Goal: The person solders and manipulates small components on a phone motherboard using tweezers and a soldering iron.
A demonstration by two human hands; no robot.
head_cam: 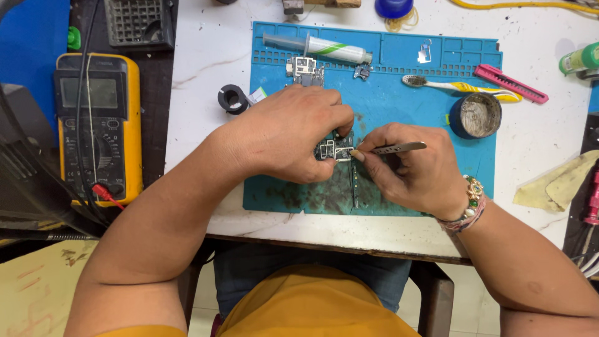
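So both hands are down on the blue silicone repair mat [399, 81], which lies on a white marble-look surface [199, 62]. The left hand [290, 134] is curled over a small phone circuit board [334, 150], its grip closed on the board and pinning it to the mat near the middle. The right hand [415, 168] has its grip pinched shut around metal tweezers [399, 148], with the tip end pointing toward 9 o'clock, right at the board's edge. You can't see the actual tip, the fingers cover it.

Around the mat: at 12 o'clock from the hands there's a syringe of paste [321, 47] lying flat, and just below it another bare circuit board [306, 70]. Up at 2 o'clock sits a yellow and white toothbrush [458, 86], with a pink flat tool [511, 83] beside it, and a round tin [476, 115] of grey stuff just under those. A yellow multimeter [100, 125] sits way off at 9 o'clock, and a small black ring [233, 98] lies on the surface just off the mat's left edge. A beaded bracelet [471, 203] is on the right wrist.
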